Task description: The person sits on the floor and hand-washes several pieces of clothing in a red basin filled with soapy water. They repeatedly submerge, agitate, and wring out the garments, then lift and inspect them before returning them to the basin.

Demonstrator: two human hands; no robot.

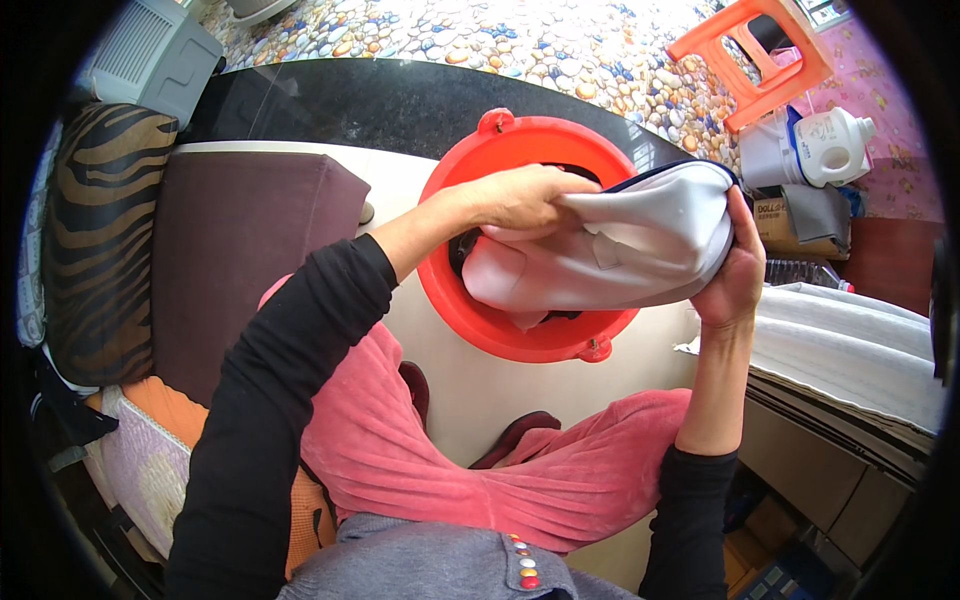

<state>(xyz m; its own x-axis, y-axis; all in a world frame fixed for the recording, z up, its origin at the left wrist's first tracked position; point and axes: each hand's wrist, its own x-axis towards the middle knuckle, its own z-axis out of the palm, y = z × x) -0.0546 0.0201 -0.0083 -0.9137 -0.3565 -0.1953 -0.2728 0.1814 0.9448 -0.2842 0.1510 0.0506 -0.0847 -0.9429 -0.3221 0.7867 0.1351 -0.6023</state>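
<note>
A pale grey piece of clothing [600, 262] with a dark navy edge is stretched between my two hands. My left hand [536, 199] pinches its fabric near the upper left fold. At the far end, my right hand [731, 277] grips the bunched side, thumb pointing up along the dark edge. Below the cloth stands a red plastic tub [442, 300] with lugs on its rim. Part of the cloth hangs down into the tub. Dark material shows inside it, mostly hidden by the cloth and my left hand.
A purple upholstered seat [240, 255] and a zebra-striped cushion [112, 240] are at left. An orange plastic stool [757, 64], a white detergent jug [832, 146] and a cardboard box [772, 217] stand at right. Nearer, white cloth [847, 330] covers a cabinet top.
</note>
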